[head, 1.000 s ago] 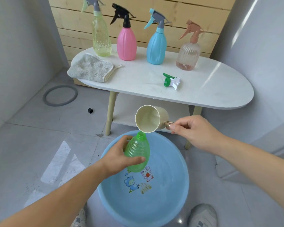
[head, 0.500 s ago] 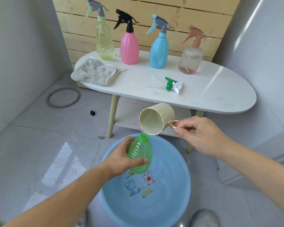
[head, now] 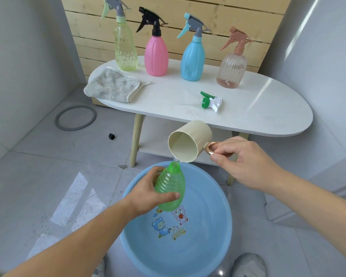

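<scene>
Your left hand (head: pixel 148 191) grips the green bottle (head: pixel 170 188), right hand (head: pixel 241 162) pinches the cup (head: pixel 189 141) handle; that narrow neck means water could easily splash past into the basin (head: pixel 218 226).

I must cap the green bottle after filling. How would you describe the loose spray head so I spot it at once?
Find the white oval table by the wooden wall, with four spray bottles in a row. In front of the blue bottle and the clear pinkish bottle lies the spray head. It alone is green and white, on its side, with no bottle attached.
</scene>
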### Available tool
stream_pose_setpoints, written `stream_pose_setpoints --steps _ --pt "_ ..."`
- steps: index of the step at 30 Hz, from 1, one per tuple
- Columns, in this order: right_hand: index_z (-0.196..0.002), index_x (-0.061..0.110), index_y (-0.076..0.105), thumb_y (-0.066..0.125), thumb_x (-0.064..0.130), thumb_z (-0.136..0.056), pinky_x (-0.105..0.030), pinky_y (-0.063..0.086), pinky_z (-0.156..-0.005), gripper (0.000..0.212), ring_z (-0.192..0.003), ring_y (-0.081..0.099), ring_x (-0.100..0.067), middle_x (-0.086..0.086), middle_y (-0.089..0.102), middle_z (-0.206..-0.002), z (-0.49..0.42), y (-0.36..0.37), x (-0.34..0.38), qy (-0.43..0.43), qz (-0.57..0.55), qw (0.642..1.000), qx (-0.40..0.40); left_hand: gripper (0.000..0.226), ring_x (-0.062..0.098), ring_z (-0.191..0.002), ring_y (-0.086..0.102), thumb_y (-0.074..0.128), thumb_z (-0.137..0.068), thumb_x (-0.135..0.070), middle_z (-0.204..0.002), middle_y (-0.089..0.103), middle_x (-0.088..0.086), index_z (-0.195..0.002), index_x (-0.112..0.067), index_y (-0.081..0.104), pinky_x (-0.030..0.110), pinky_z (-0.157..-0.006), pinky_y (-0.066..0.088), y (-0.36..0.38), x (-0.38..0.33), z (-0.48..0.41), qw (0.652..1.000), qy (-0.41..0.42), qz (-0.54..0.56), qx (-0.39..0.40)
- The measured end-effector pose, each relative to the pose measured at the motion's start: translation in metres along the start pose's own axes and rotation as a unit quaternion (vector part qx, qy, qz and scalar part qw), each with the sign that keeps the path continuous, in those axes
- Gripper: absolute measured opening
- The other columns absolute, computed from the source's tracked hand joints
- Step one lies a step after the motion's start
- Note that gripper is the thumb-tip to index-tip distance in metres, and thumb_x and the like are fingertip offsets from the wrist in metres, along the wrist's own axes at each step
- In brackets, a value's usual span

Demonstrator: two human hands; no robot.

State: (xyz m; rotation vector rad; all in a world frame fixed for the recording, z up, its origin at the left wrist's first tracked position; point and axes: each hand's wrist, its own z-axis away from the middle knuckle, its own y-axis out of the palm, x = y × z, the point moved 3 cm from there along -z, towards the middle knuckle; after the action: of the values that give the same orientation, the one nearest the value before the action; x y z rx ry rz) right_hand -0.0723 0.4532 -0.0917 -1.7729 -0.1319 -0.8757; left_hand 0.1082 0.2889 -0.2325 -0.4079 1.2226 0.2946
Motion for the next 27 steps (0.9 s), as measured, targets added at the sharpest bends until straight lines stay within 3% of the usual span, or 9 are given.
stream_pose_setpoints --steps 8,19,22,27 --pt "-0.086 0.023 0.078 0.069 0.025 -0.089 -0.032 0.045 -0.097 0.010 -0.109 0.054 -0.009 0.013 0.072 -0.099 -0.0010 -0.0002 -0.0036 -0.035 0.015 0.999 -0.014 0.073 0.010 -0.102 0.071 0.092 -0.067 -0.026 -0.119 0.069 0.003 -0.130 -0.025 0.054 0.025 -0.081 0.060 -0.0010 0.0003 -0.0001 1.000 0.006 0.015 -0.001" --pt "-0.080 0.023 0.074 0.066 0.034 -0.089 -0.017 0.037 -0.096 0.016 -0.108 0.051 -0.011 0.014 0.070 -0.103 -0.0023 0.0004 -0.0038 -0.097 0.069 0.993 -0.013 0.078 0.012 -0.103 0.071 0.092 -0.061 -0.035 -0.117 0.069 0.002 -0.129 -0.025 0.055 0.033 -0.086 0.062 -0.0001 0.0028 -0.0005 1.000 0.006 0.012 0.002" --pt "-0.080 0.022 0.073 0.056 0.044 -0.088 -0.018 0.037 -0.097 0.029 -0.108 0.050 -0.013 0.013 0.070 -0.106 -0.0023 0.0018 -0.0035 -0.116 0.084 0.990 -0.016 0.077 0.012 -0.103 0.071 0.092 -0.062 -0.034 -0.118 0.069 0.002 -0.129 -0.025 0.055 0.033 -0.087 0.061 0.0001 0.0038 -0.0008 1.000 0.004 0.011 0.002" --pt "-0.083 0.021 0.074 0.053 0.043 -0.091 -0.028 0.040 -0.100 0.031 -0.112 0.051 -0.019 0.007 0.070 -0.110 -0.0028 0.0028 -0.0044 -0.147 0.117 0.982 -0.021 0.080 0.011 -0.104 0.071 0.092 -0.060 -0.039 -0.118 0.069 0.000 -0.129 -0.027 0.054 0.032 -0.087 0.061 0.0003 0.0040 -0.0020 1.000 0.006 0.008 0.002"
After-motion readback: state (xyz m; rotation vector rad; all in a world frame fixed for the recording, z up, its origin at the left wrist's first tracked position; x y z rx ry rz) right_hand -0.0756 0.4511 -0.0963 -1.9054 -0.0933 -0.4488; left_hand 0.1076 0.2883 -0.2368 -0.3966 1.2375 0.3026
